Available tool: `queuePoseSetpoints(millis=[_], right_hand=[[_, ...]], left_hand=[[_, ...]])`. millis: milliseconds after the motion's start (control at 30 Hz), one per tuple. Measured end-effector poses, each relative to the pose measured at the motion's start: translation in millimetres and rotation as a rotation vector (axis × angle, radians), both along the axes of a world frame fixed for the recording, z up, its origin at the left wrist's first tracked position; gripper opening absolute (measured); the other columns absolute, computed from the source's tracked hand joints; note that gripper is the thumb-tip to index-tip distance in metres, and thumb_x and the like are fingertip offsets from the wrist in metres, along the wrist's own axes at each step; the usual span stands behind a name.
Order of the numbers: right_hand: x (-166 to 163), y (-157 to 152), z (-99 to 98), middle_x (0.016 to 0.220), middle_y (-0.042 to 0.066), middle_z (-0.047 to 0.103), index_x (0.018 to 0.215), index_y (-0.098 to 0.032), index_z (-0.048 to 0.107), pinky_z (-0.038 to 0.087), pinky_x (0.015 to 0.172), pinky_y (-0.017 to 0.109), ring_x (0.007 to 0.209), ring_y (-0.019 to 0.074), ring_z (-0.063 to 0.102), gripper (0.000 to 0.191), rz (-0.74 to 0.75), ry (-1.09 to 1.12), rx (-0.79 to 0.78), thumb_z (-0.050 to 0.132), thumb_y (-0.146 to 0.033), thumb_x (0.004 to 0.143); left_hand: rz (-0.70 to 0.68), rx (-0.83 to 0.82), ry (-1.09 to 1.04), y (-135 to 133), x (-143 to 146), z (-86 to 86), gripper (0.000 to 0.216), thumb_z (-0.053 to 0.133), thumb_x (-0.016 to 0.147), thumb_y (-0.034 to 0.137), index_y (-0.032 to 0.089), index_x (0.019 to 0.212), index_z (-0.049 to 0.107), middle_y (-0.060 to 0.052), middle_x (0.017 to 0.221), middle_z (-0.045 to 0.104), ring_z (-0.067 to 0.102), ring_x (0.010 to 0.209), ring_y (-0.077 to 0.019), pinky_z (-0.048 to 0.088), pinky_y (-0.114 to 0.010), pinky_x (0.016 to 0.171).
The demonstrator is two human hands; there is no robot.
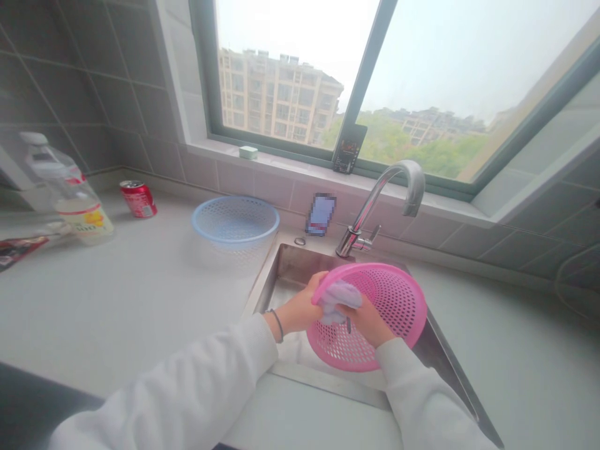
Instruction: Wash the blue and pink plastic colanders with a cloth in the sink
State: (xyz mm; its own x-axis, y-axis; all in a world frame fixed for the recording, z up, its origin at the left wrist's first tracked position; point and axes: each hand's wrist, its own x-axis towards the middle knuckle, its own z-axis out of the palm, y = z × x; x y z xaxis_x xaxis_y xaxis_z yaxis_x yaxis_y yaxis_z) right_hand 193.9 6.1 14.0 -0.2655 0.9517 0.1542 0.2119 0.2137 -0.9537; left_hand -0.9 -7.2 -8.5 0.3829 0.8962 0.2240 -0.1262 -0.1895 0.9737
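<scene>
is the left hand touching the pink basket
Touching. The head view shows the left hand gripping the pink basket by its near-left rim, no gap between them.

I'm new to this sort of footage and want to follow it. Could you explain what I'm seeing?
There is no machine here: a person works barehanded, filmed by a camera worn on their head that looks forward and down. This is the only view. The left hand grips the rim of a pink basket, tilted over the sink. The right hand holds a pale cloth inside the basket, near that rim. On the counter to the left stand a blue basket, a red can and a plastic bottle. A tap rises behind the sink.
</scene>
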Motion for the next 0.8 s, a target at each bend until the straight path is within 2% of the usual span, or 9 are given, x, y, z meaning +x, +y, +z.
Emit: queuePoseSetpoints(millis=[100,233,300,400,467,533,667,733,800], right_hand=[[2,4,0.6,0.108,0.007,0.073,0.103,-0.022,0.072,0.052,0.096,0.047,0.102,0.0271,0.067,0.04,-0.207,0.17,0.051,0.08,-0.044,0.071],[4,10,-0.5,0.107,0.004,0.072,0.115,-0.026,0.066,0.059,0.071,0.038,0.082,0.0209,0.069,0.046,-0.402,0.53,0.028,0.074,-0.05,0.076],[2,9,0.1,0.105,0.004,0.073,0.111,-0.026,0.068,0.059,0.075,0.04,0.084,0.0215,0.069,0.043,-0.35,0.442,0.046,0.075,-0.048,0.075],[-3,3,1.9,0.101,0.006,0.075,0.099,-0.023,0.074,0.055,0.094,0.047,0.097,0.0264,0.069,0.038,-0.104,0.095,0.092,0.082,-0.04,0.066],[-3,1,2.0,0.1,0.007,0.076,0.095,-0.023,0.075,0.053,0.097,0.048,0.097,0.0276,0.07,0.035,0.009,-0.043,0.079,0.084,-0.037,0.064],[-1,3,0.5,0.104,0.006,0.075,0.099,-0.023,0.074,0.053,0.098,0.047,0.1,0.0262,0.069,0.034,-0.074,0.046,0.089,0.08,-0.039,0.07],[6,11,-2.4,0.111,0.004,0.072,0.116,-0.026,0.066,0.053,0.097,0.049,0.105,0.0242,0.068,0.041,-0.431,0.434,0.132,0.072,-0.043,0.079],[7,11,-1.2,0.11,0.004,0.072,0.114,-0.025,0.067,0.051,0.1,0.051,0.108,0.0252,0.066,0.042,-0.435,0.375,0.168,0.074,-0.042,0.076],[5,7,1.5,0.107,0.006,0.073,0.107,-0.024,0.071,0.048,0.104,0.051,0.108,0.0272,0.066,0.04,-0.294,0.167,0.189,0.079,-0.038,0.07]], left_hand=[[0.035,0.027,-0.033,0,0,3.6,0.08,0.071,0.076,0.02,0.022,0.145,0.031,-0.012,0.138,0.052,0.055,0.123,-0.0274,0.039,-0.046,0.11],[0.041,-0.01,-0.154,-3,7,8.3,0.084,0.079,0.071,0.027,0.02,0.142,0.033,-0.015,0.146,0.044,0.049,0.131,-0.0299,0.035,-0.047,0.114],[0.019,-0.047,-0.166,-3,8,6.0,0.086,0.08,0.069,0.027,0.019,0.141,0.034,-0.015,0.141,0.048,0.05,0.129,-0.0306,0.037,-0.048,0.112],[0.018,-0.08,-0.111,1,6,-1.8,0.087,0.08,0.068,0.023,0.019,0.142,0.034,-0.014,0.134,0.054,0.053,0.125,-0.0306,0.04,-0.049,0.109],[0.026,-0.088,-0.085,4,4,-5.1,0.084,0.078,0.07,0.022,0.02,0.142,0.034,-0.013,0.134,0.055,0.053,0.125,-0.0304,0.041,-0.049,0.108],[0.033,-0.066,-0.092,4,4,-4.0,0.082,0.077,0.072,0.025,0.021,0.141,0.034,-0.013,0.139,0.051,0.052,0.127,-0.0299,0.039,-0.048,0.11],[0.02,-0.097,-0.192,-2,7,7.9,0.089,0.083,0.067,0.03,0.02,0.141,0.034,-0.016,0.143,0.046,0.05,0.129,-0.031,0.036,-0.049,0.113],[-0.011,-0.154,-0.211,-5,9,11.6,0.092,0.084,0.064,0.028,0.02,0.141,0.033,-0.016,0.138,0.051,0.052,0.127,-0.032,0.038,-0.051,0.111],[-0.002,-0.152,-0.176,-5,8,10.6,0.09,0.083,0.065,0.025,0.021,0.141,0.034,-0.014,0.134,0.053,0.052,0.125,-0.0316,0.037,-0.052,0.111]])
